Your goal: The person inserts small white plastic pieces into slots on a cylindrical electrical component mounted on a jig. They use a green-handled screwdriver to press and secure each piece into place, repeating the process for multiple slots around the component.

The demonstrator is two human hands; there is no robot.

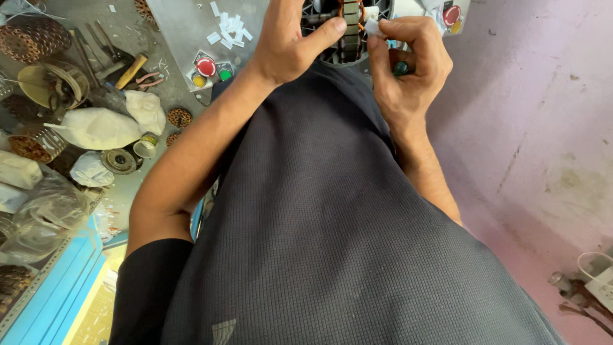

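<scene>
A round wound stator [345,32] is steadied at the top of the view by the left hand [287,41], thumb laid across its rim. Just right of it, touching its edge, a small white slip [373,27] is pinched in the closed fingertips of the right hand [408,64] (the nearer hand to the slip).

Both bare forearms reach up toward twelve o'clock, elbows bent. The left hand [287,41] curls closed, thumb stretched toward three o'clock. The right hand [408,61] pinches thumb and forefinger together at its eleven o'clock.
</scene>
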